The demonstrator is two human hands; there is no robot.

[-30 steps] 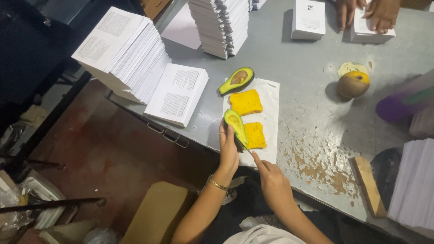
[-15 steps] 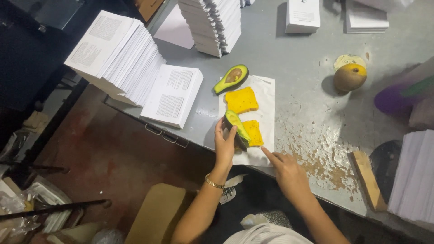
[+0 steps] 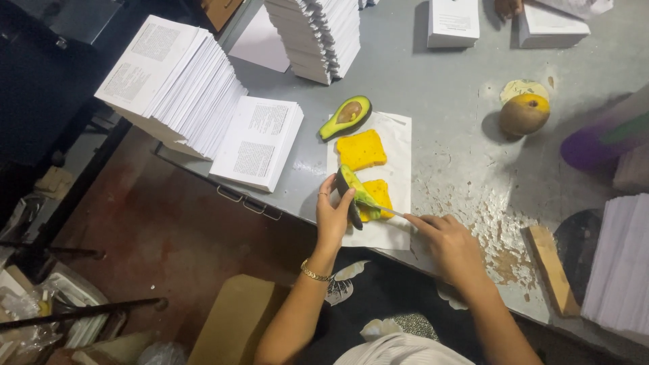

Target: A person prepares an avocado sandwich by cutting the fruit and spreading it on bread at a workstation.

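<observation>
My left hand [image 3: 331,217] grips an avocado half [image 3: 351,189], tilted on its edge over a yellow toast slice [image 3: 378,196]. My right hand [image 3: 449,245] holds a thin knife [image 3: 387,211] whose tip reaches into the avocado's flesh. A second yellow toast slice [image 3: 361,149] lies farther back on the same white paper sheet [image 3: 399,135]. Another avocado half [image 3: 346,117], with its pit still in, rests at the sheet's far left corner.
Stacks of printed booklets [image 3: 177,81] lie at the grey table's [image 3: 446,88] left edge, with a taller stack [image 3: 315,34] behind. A round brown-yellow fruit [image 3: 524,113] sits to the right. A wooden block [image 3: 552,269] lies near the front edge. Another person's hand [image 3: 507,7] shows at the far side.
My right hand has slid to the right along the table edge and the knife now points into the avocado. The left hand has tilted the avocado half up over the toast.
</observation>
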